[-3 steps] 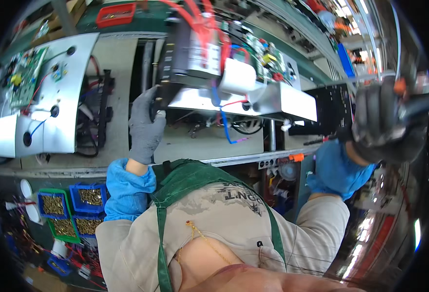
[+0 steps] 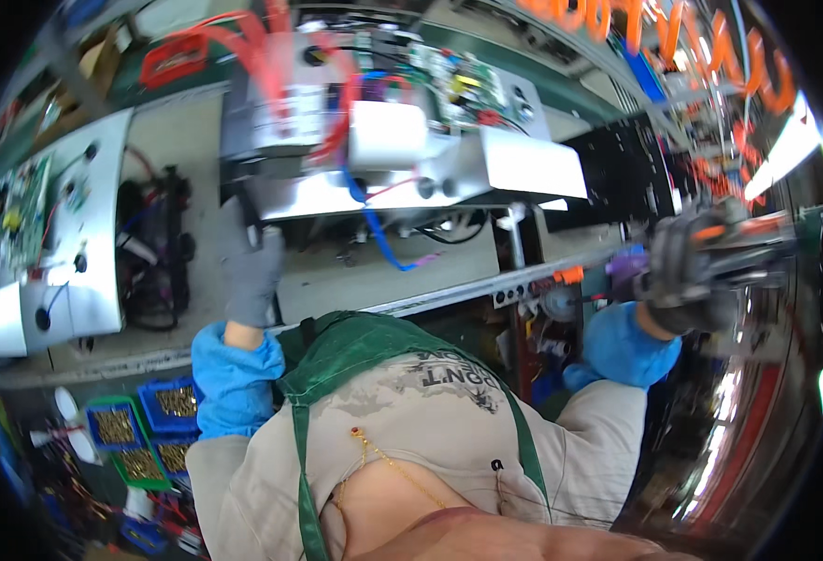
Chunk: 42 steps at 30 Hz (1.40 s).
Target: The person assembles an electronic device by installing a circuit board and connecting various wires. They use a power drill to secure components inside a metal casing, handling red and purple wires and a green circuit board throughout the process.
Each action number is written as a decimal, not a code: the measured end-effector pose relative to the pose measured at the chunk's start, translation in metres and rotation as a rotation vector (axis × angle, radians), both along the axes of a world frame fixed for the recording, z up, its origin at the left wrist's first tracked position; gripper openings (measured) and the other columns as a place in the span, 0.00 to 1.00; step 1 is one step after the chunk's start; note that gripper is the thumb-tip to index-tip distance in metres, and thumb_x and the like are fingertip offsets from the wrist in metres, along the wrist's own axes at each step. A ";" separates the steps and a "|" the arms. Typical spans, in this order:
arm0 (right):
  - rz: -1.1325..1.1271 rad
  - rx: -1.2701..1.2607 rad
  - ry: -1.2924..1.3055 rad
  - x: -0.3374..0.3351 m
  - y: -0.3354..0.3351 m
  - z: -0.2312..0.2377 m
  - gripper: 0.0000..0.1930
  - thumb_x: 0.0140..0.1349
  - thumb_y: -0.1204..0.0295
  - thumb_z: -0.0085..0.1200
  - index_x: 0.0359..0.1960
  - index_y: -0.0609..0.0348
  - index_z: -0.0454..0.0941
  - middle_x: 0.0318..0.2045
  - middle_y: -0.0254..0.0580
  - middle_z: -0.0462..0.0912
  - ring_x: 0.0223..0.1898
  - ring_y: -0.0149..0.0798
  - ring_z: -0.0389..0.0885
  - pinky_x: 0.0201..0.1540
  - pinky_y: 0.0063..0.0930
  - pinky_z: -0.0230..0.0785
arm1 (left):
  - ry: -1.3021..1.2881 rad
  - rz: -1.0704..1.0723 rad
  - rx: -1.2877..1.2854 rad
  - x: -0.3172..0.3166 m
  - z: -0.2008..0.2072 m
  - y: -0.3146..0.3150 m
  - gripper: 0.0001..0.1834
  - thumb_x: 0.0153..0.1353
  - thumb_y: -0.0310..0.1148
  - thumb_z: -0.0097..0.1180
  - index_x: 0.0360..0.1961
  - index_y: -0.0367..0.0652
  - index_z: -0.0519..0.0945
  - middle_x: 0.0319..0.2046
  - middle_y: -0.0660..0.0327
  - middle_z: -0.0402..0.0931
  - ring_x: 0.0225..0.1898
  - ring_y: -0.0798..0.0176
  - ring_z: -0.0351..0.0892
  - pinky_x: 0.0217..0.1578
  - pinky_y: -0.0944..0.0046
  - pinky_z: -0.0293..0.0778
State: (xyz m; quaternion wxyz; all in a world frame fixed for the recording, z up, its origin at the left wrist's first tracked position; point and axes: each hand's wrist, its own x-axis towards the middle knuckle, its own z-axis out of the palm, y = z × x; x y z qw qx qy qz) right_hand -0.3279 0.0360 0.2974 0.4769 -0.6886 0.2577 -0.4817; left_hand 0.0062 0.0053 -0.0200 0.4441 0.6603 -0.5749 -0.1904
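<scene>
In front of me lies an electronics chassis (image 2: 290, 198) of bright sheet metal, carrying a green circuit board, a white cylinder and thick red cables. My left hand (image 2: 254, 271), in a grey glove, grips its near left corner, with a dark edge between thumb and fingers. Off to the right, away from the chassis, my right hand (image 2: 682, 266) is closed around a dark power tool (image 2: 748, 251) with an orange part. Motion blur hides the tool's exact kind. A blue wire (image 2: 380, 241) hangs from the chassis's near side.
A second metal chassis (image 2: 98, 234) stands at the left. Beside my left sleeve are blue bins (image 2: 173, 404) of brass-coloured fasteners. An orange coiled hose (image 2: 720, 47) hangs at the upper right. A black perforated panel (image 2: 622, 178) lies right of the chassis; a red tray (image 2: 174, 62) sits far left.
The view has shifted, so the chassis and my left hand appear farther left. My right hand with the tool shows slightly lower and farther left. The orange coiled hose has come into view.
</scene>
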 end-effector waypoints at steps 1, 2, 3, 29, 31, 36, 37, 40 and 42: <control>-0.066 0.026 -0.180 -0.072 0.029 -0.044 0.33 0.44 0.76 0.58 0.55 0.65 0.60 0.21 0.36 0.74 0.14 0.29 0.71 0.21 0.25 0.68 | -0.002 0.044 0.058 -0.019 0.015 0.008 0.36 0.52 0.34 0.55 0.62 0.37 0.61 0.59 0.47 0.63 0.61 0.50 0.63 0.58 0.56 0.61; -0.298 0.064 -0.188 -0.108 0.051 -0.080 0.33 0.43 0.77 0.59 0.54 0.66 0.62 0.26 0.42 0.75 0.17 0.32 0.73 0.22 0.26 0.70 | 0.129 0.028 0.102 -0.028 0.006 0.008 0.37 0.51 0.35 0.56 0.63 0.36 0.60 0.57 0.45 0.66 0.57 0.49 0.67 0.57 0.57 0.63; -0.577 0.130 -0.176 -0.136 0.085 -0.103 0.32 0.42 0.77 0.60 0.53 0.66 0.64 0.32 0.48 0.77 0.21 0.35 0.75 0.23 0.27 0.71 | 0.004 0.067 -0.018 -0.030 -0.021 -0.004 0.35 0.50 0.33 0.57 0.60 0.35 0.61 0.53 0.45 0.70 0.53 0.49 0.72 0.54 0.58 0.66; -1.018 1.634 -0.721 -0.234 0.162 -0.472 0.15 0.58 0.63 0.56 0.46 0.53 0.76 0.38 0.39 0.79 0.36 0.38 0.78 0.37 0.37 0.70 | 0.143 0.130 0.080 -0.020 -0.061 -0.024 0.17 0.55 0.29 0.60 0.45 0.34 0.76 0.43 0.58 0.79 0.42 0.65 0.76 0.44 0.66 0.70; -0.620 1.091 -0.983 -0.212 0.091 -0.401 0.17 0.60 0.60 0.53 0.48 0.53 0.74 0.43 0.44 0.76 0.41 0.42 0.77 0.44 0.47 0.68 | -0.146 0.090 0.100 0.001 -0.094 -0.031 0.12 0.58 0.29 0.55 0.43 0.35 0.78 0.42 0.58 0.79 0.43 0.63 0.77 0.44 0.64 0.71; -0.733 0.598 -0.516 -0.215 -0.026 -0.304 0.15 0.61 0.60 0.51 0.46 0.52 0.75 0.43 0.40 0.77 0.45 0.36 0.75 0.52 0.39 0.65 | 0.094 0.133 0.143 -0.021 -0.086 -0.037 0.14 0.58 0.33 0.52 0.43 0.36 0.78 0.41 0.56 0.80 0.44 0.60 0.78 0.46 0.65 0.70; -0.706 0.746 -0.699 -0.217 -0.040 -0.309 0.13 0.61 0.63 0.51 0.44 0.53 0.76 0.39 0.41 0.79 0.42 0.37 0.77 0.47 0.35 0.68 | -0.053 0.168 0.189 -0.036 -0.069 -0.032 0.15 0.56 0.34 0.54 0.42 0.37 0.79 0.41 0.54 0.80 0.44 0.58 0.79 0.46 0.65 0.70; -0.706 0.677 -0.792 -0.216 -0.053 -0.311 0.14 0.60 0.66 0.51 0.44 0.58 0.77 0.39 0.42 0.81 0.42 0.36 0.77 0.42 0.31 0.70 | 0.172 0.359 0.024 -0.056 -0.054 -0.018 0.16 0.51 0.37 0.60 0.38 0.37 0.81 0.35 0.50 0.82 0.38 0.56 0.81 0.38 0.61 0.72; -0.686 0.671 -0.749 -0.226 -0.059 -0.313 0.17 0.60 0.66 0.49 0.49 0.58 0.74 0.46 0.42 0.79 0.47 0.36 0.77 0.49 0.29 0.69 | -0.043 0.421 0.172 -0.069 -0.047 0.002 0.15 0.52 0.36 0.59 0.37 0.36 0.81 0.34 0.50 0.81 0.37 0.54 0.81 0.38 0.60 0.72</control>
